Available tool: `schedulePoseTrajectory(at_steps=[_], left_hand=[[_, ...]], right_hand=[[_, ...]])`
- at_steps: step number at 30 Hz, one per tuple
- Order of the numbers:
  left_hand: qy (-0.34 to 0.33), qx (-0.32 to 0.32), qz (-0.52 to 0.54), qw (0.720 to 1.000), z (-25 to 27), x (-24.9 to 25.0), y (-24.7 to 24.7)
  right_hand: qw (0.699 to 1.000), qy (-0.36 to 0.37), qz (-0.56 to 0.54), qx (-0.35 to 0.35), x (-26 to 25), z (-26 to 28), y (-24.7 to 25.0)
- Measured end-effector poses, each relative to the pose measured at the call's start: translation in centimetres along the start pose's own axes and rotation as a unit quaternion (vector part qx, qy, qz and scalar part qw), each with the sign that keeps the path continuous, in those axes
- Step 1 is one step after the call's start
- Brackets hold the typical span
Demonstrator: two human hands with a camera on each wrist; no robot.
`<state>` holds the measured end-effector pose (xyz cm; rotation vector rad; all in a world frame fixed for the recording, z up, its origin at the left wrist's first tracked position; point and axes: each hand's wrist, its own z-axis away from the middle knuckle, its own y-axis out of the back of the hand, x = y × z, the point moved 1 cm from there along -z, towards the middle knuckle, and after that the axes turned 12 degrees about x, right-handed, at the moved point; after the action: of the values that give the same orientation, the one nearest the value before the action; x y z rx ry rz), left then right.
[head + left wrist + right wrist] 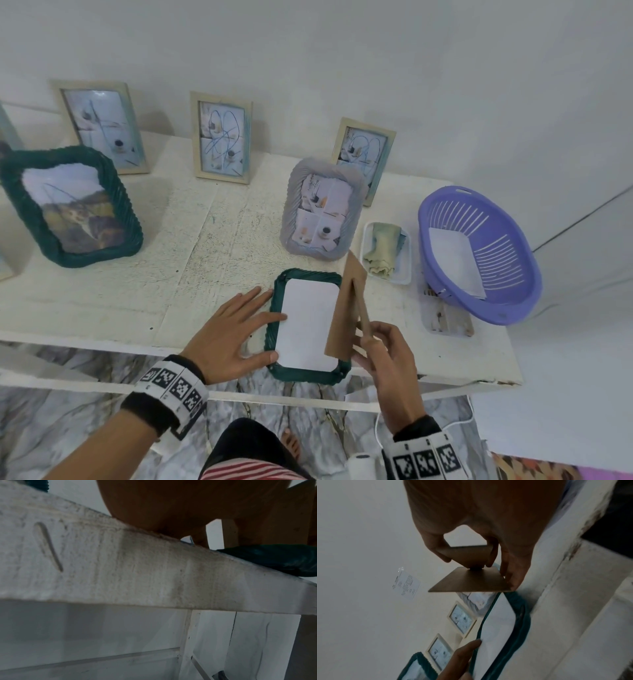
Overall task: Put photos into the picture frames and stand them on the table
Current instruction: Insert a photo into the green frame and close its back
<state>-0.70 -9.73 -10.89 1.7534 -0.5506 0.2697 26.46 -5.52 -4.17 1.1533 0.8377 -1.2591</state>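
**Backing board ready to close over the face-down green frame**

The green frame lies face down at the table's near edge, about 6 o'clock on the tabletop, with the white back of a photo sitting inside its woven rim. The left hand lies flat at the frame's 9 o'clock side, fingers straight and spread, fingertips touching the rim and the paper's edge. The right hand pinches the brown backing board by its lower end and fold-out stand, holding it tilted up over the frame's 3 o'clock edge.

The board looks thin, stiff and light, so a pinch at one edge should control it; pressing its middle might flex it. The photo is flimsy paper and would likely shift or crease if the board drags across it, so lowering the board squarely seems wise. The frame's ridged wrapped rim should give good grip; taking it by the two long sides looks safest.

Toward 12 o'clock, five filled frames already stand. A purple basket at 3 o'clock holds another white sheet.
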Motion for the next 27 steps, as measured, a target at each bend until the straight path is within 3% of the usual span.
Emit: schedulePoseTrajectory(at_steps=[3, 5, 9, 16, 19, 21, 24, 27], left_hand=[[0.003, 0.002, 0.007, 1.000, 0.0, -0.2, -0.2], [0.004, 0.006, 0.010, 1.000, 0.1, -0.2, -0.3], [0.009, 0.005, 0.004, 1.000, 0.0, -0.1, -0.3], [0.011, 0.003, -0.001, 1.000, 0.0, 0.2, -0.1], [0.012, 0.003, -0.008, 1.000, 0.0, 0.3, -0.1], [0.016, 0.004, -0.010, 1.000, -0.1, 0.4, -0.1], [0.018, 0.003, -0.012, 1.000, -0.1, 0.5, -0.1], [0.019, 0.001, -0.013, 1.000, -0.1, 0.6, 0.0]], right_hand=[[0.997, 0.045, 0.062, 0.024, -0.3, -0.8, 1.5], [0.981, 0.090, 0.164, 0.057, -0.2, -1.5, 2.8], [0.927, 0.096, 0.358, 0.065, 0.9, -2.5, 4.0], [0.821, 0.178, 0.538, 0.067, 2.5, -2.9, 2.5], [0.806, 0.210, 0.545, 0.095, 2.4, -2.5, 1.9], [0.802, 0.274, 0.522, 0.093, 1.9, -2.0, 1.2], [0.807, 0.389, 0.445, -0.009, 1.5, -1.2, -0.8], [0.779, 0.448, 0.428, -0.099, 2.0, -0.8, -2.5]])
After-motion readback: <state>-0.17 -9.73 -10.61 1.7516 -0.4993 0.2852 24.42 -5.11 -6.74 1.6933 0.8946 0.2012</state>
